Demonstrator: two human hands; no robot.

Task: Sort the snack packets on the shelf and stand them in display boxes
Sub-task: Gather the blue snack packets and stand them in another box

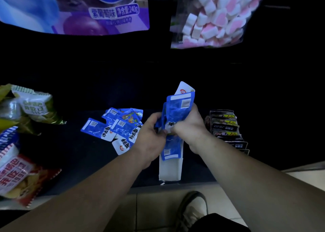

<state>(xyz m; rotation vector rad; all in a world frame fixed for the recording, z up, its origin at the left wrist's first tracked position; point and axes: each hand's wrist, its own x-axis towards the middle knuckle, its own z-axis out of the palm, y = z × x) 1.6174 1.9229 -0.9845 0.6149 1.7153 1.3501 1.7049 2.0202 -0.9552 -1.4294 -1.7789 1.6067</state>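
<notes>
Looks ~halfway: black pkts stood in rows just right of right hand, blue pkt stack gripped by it + left hand directly over white display box, loose blue pile just left of left hand not yet boxed.

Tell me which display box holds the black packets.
The dark box right of the right hand: black packets stand in a row there. The white box, left of it, shows a blue packet.

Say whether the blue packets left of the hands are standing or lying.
Lying: the blue packets sprawl overlapped on the dark shelf, outside any box.
</notes>
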